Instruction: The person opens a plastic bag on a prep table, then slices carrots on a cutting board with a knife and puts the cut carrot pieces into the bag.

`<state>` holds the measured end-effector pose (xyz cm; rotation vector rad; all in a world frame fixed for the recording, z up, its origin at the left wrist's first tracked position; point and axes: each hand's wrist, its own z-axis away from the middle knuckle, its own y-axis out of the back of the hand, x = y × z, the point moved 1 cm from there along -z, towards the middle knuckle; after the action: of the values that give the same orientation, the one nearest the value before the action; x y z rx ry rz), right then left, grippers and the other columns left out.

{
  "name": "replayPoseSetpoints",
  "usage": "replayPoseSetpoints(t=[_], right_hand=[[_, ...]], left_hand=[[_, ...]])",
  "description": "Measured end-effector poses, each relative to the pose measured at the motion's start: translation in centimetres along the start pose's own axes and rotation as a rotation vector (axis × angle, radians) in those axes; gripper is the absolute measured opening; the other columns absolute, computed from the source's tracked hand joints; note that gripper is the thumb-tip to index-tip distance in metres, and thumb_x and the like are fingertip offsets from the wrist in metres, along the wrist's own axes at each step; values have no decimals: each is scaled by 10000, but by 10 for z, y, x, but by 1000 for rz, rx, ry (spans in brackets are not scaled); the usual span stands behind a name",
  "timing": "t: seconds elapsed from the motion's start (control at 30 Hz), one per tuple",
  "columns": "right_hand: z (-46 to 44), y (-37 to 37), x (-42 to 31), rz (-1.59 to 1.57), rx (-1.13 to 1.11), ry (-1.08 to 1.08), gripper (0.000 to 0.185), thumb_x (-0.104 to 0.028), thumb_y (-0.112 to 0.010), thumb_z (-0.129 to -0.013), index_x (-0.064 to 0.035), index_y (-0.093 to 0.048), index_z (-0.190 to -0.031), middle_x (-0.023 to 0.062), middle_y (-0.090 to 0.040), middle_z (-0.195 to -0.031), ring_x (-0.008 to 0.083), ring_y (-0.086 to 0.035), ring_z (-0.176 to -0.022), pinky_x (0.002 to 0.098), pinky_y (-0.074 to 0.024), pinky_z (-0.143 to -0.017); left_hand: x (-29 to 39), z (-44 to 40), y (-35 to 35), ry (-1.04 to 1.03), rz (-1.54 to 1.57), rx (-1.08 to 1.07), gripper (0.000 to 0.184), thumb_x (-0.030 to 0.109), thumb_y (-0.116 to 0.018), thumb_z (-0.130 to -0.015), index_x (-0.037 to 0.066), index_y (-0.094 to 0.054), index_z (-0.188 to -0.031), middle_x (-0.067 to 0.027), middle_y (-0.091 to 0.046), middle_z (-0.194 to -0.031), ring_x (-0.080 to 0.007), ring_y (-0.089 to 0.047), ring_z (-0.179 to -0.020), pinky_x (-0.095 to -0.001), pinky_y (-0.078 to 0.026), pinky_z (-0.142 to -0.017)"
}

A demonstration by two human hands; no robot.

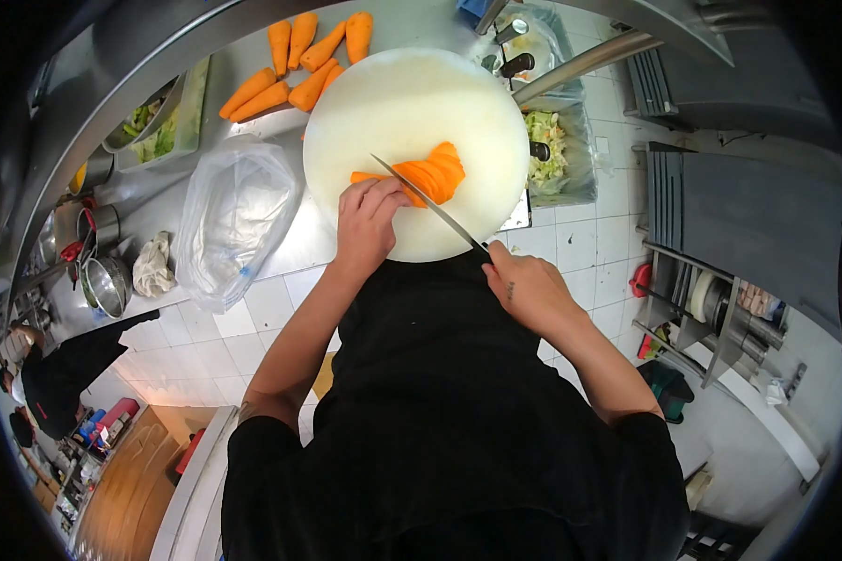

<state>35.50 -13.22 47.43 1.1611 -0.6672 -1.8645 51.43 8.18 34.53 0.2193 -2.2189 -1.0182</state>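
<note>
While the left hand (370, 220) holds the sliced carrot (440, 175) down with bent, close-set fingers, the right hand (526, 285) is closed firmly around the dark handle of a knife (440, 215). The knife's long, narrow steel blade tapers to a point and lies slantwise across the carrot, just beside the left fingertips. The carrot rests on the lower half of a round cutting board (393, 103), toward the person's body; its slices are thin, smooth and bright orange, overlapping in a fan to the right of the blade, with a narrow orange piece showing at the left. The board is white, thick and matt, with an evenly curved rim. Beyond its upper left edge, whole carrots (320, 51), tapered and bluntly ended, lie in a loose group on a grey metal surface (140, 215) with a dull sheen. To the left of the board sits a clear plastic bag (239, 210), its film crinkled and gathered; what it contains cannot be made out with certainty. Farther left are a crumpled off-white cloth (153, 266) and a rounded metal bowl (109, 285). Right of the board, a plastic-lined container (575, 178) holds shredded, pale green leaves (544, 150) above white floor tiles (571, 245).
</note>
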Motion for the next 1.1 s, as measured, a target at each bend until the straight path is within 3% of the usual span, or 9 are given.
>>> replayPoseSetpoints(t=[0.33,0.4,0.6,1.1], right_hand=[[25,12,0,2,-43,-31,178,-194,-580,-1093,-43,-494,-1056,226,-694,-741,465,-700,-721,584,-535,-633],[26,9,2,-9,-60,-51,207,-203,-605,-1085,-32,-495,-1119,232,-699,-777,485,-691,-761,598,-532,-683],[-49,-41,6,-85,17,2,202,-194,-610,-1081,-35,-490,-1118,245,-688,-767,501,-680,-751,597,-525,-666],[17,4,3,-1,-49,-36,199,-204,-588,-1092,-32,-491,-1070,226,-696,-745,472,-701,-742,588,-534,-654]], left_hand=[[-1,1,-4,-2,-17,18,299,-57,-662,-799,134,-710,-1024,-8,-708,-1223,-276,-634,-1131,-418,-470,-1013],[0,0,-3,2,-18,19,302,-60,-664,-796,134,-709,-1023,-8,-708,-1220,-278,-634,-1131,-418,-470,-1015],[0,-1,-5,12,3,24,318,-81,-666,-785,132,-706,-1017,-11,-706,-1207,-284,-633,-1139,-418,-470,-1023],[-1,2,-5,10,9,18,338,-102,-666,-785,120,-716,-1034,-36,-709,-1212,-295,-639,-1147,-413,-470,-1037]])
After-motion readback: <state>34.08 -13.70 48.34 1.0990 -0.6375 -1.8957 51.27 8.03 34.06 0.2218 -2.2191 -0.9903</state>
